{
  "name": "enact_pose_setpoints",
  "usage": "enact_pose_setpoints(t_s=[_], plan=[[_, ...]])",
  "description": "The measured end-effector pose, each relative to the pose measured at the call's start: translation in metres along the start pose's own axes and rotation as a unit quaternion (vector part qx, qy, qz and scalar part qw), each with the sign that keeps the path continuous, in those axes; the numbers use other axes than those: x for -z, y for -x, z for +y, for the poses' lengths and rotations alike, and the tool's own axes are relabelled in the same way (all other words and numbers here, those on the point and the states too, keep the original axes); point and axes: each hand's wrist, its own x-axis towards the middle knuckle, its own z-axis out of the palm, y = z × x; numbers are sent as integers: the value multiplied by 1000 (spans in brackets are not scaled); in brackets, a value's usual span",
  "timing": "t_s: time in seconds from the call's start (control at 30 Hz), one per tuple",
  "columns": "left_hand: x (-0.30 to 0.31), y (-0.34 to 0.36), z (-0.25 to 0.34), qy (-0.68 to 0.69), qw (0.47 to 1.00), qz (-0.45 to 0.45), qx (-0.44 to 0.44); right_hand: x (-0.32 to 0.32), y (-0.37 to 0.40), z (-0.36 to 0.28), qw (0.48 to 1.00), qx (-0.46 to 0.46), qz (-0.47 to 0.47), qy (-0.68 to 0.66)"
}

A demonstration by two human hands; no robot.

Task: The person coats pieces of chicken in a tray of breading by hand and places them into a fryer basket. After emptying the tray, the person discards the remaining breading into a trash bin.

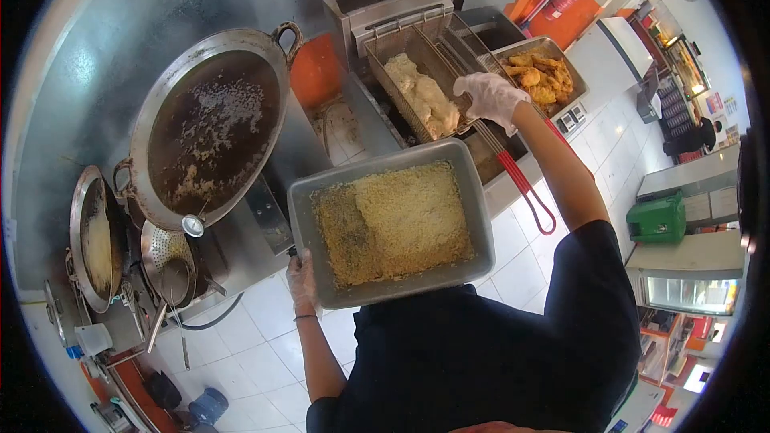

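My left hand (302,282), in a clear glove, grips the lower left rim of a grey rectangular pan (484,228). Yellowish breading crumbs (413,220) cover the pan's bottom, thicker on the right. My right hand (491,99), also gloved, hovers at the right side of a wire fryer basket (401,100), its fingers loosely bent and nothing visible in them. Pale coated chicken pieces (421,96) lie inside that basket. Close below the hand runs a red basket handle (525,184).
A large wok of dark oil (216,128) with a thermometer (192,226) stands at left. Below it are a perforated strainer (164,252) and another wok (84,232). Fried chicken (541,76) fills a metal tray (579,84) right of the fryer. A green bin (656,219) stands farther right.
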Motion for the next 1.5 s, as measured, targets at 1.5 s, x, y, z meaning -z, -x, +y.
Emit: enact_pose_setpoints(t_s=[1.5], plan=[[-5, -21, -38, 58, 996, 42, -48, -264, -84, -217, 270, 567, -92, 773]])
